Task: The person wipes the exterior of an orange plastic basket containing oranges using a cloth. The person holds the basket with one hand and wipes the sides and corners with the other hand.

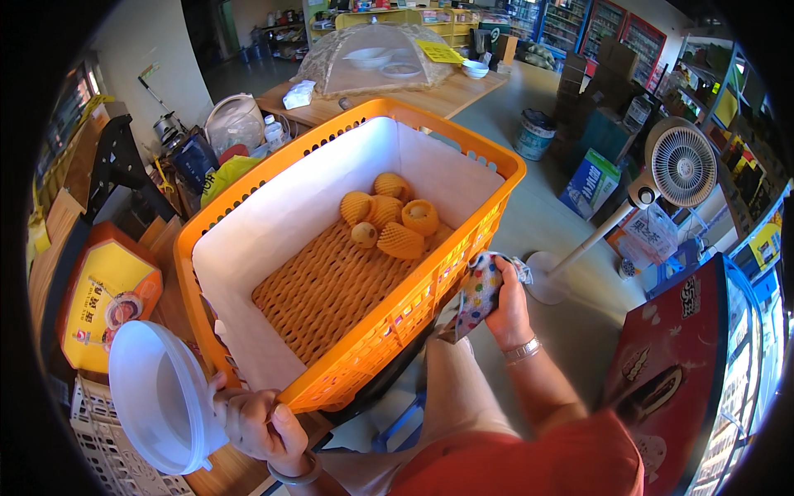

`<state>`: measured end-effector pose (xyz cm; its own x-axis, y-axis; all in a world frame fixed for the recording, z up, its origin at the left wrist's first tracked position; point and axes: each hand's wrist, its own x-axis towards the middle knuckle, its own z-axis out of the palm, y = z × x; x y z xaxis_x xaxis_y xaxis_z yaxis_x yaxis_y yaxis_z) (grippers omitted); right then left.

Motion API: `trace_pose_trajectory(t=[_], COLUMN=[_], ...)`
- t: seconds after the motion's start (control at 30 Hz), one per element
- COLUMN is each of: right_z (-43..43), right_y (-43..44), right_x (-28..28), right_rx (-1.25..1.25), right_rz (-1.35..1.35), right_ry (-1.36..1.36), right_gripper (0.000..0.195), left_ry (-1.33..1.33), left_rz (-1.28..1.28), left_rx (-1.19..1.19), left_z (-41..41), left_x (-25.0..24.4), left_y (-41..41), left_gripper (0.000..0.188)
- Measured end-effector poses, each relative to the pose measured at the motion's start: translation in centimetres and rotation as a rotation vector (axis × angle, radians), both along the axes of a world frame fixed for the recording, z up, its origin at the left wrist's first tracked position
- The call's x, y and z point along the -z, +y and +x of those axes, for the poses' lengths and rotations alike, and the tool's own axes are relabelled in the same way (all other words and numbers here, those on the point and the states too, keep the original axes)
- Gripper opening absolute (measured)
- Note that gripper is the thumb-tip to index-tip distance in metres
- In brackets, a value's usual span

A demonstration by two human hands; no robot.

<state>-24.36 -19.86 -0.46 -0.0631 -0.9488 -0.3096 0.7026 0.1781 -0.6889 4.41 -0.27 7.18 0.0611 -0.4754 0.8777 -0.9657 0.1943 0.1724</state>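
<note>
My left hand grips the near corner of an orange plastic crate, its thumb over the rim. Right beside those fingers is a translucent plastic tub, tipped so that its mouth shows; whether the fingers touch it I cannot tell. In my right hand is a bunched polka-dot cloth, held outside the crate's right side. White sheeting lines the crate's walls. On its woven-look bottom, several round fruits in orange foam nets cluster towards the far end, with one pale fruit showing bare.
A mesh food cover stands over bowls on the wooden table behind. To the right are a pedestal fan, a paint bucket and a red cabinet. A yellow-and-orange box sits left of the crate.
</note>
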Motion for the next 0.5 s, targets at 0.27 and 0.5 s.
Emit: trace_pose_trajectory(t=[0.27,0.5], right_z=[-0.1,2.0], right_y=[0.0,0.2], right_x=[-1.9,-0.7], right_rx=[0.019,0.004], right_rz=[-0.138,-0.274], right_ry=[0.038,0.132], right_gripper=[0.022,0.019], left_ry=[0.038,0.036], left_rz=[-0.013,0.011], left_rx=[-0.055,-0.057], left_z=[-0.1,-0.1], left_x=[0.4,0.3], left_y=[0.0,0.2], left_gripper=[0.032,0.032])
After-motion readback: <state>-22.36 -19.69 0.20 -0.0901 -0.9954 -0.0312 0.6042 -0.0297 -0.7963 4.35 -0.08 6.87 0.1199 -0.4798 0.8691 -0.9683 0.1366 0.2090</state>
